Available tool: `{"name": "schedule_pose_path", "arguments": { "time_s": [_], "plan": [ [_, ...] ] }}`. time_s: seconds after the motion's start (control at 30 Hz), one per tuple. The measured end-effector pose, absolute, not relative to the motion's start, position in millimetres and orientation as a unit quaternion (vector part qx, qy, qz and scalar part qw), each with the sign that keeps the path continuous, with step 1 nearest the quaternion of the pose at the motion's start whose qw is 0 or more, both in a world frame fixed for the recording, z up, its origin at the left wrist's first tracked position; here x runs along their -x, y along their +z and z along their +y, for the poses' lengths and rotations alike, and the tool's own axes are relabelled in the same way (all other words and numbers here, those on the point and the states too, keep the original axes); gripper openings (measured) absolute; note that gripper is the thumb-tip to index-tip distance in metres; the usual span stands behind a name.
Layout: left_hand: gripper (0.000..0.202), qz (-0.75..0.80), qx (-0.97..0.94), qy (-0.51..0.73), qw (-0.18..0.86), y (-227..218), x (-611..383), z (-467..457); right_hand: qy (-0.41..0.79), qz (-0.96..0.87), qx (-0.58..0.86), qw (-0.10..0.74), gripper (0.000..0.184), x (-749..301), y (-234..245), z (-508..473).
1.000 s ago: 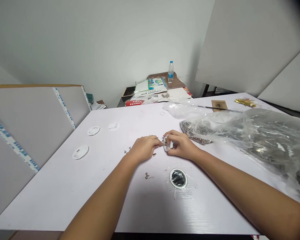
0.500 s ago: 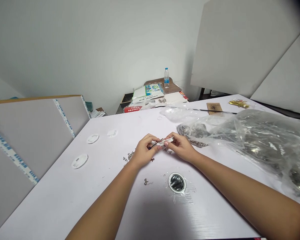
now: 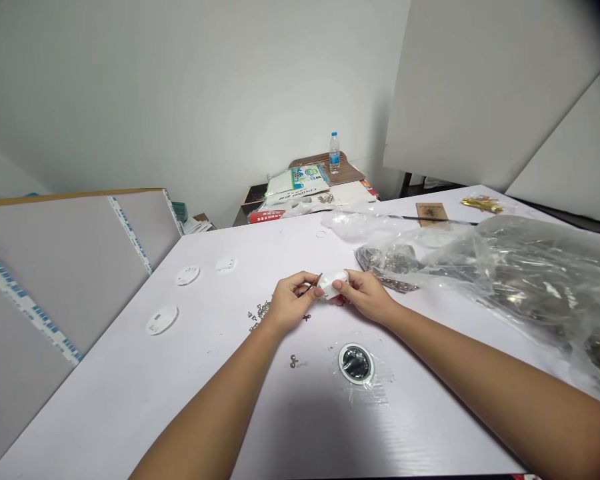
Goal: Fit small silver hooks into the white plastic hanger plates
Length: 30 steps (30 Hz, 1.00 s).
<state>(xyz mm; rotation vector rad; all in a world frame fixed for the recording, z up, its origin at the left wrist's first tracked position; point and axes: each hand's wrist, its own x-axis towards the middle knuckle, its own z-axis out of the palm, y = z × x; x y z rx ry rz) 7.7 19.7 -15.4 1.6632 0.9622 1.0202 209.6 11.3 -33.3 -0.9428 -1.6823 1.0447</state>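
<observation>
Both hands meet over the middle of the table around a small white plastic case (image 3: 333,285), its smooth rounded face turned up towards me. My right hand (image 3: 363,293) pinches its right end between thumb and fingers. My left hand (image 3: 295,300) is closed, with the thumb against the case's left edge. A thin dark tool (image 3: 309,289) also sticks out between its fingers; its kind is not clear. Small metal parts (image 3: 259,312) lie in a loose pile beside my left hand, partly hidden by it. A few more (image 3: 294,361) lie nearer to me.
A round white-rimmed piece (image 3: 356,364) under clear film lies in front. White round pieces (image 3: 163,320) (image 3: 187,275) and a white square piece (image 3: 225,265) are at left. Large clear plastic bags (image 3: 530,280) of metal parts cover the right side. Behind stands a water bottle (image 3: 335,153).
The white case has been tilted, from showing its thin edge to showing its broad smooth face. Both hands keep their grip in nearly the same place. The view has shifted slightly.
</observation>
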Motion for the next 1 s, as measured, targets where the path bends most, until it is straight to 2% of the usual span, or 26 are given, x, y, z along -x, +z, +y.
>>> {"name": "schedule_pose_path", "arguments": {
  "time_s": [0.27, 0.5, 0.8, 0.9, 1.0],
  "plan": [
    [0.028, 0.389, -0.713, 0.436, 0.387, -10.0, -8.7, 10.7, 0.437, -0.669, 0.395, 0.454, 0.041, -208.9, -32.9, 9.7],
    [0.024, 0.408, -0.735, 0.417, 0.345, -11.7, -7.2, 15.6, 0.341, -0.716, 0.418, 0.444, 0.042, -208.7, -29.3, 7.6],
    [0.028, 0.399, -0.744, 0.39, 0.368, -7.9, -6.9, 13.4, 0.27, -0.754, 0.404, 0.441, 0.036, -210.3, -27.1, 5.8],
    [0.028, 0.396, -0.742, 0.397, 0.367, -8.4, -8.6, 13.1, 0.288, -0.757, 0.391, 0.438, 0.028, -209.6, -27.3, 3.7],
    [0.025, 0.392, -0.75, 0.404, 0.347, -8.7, -9.4, 13.5, 0.319, -0.751, 0.377, 0.437, 0.03, -206.9, -29.5, 2.2]
  ]
}}
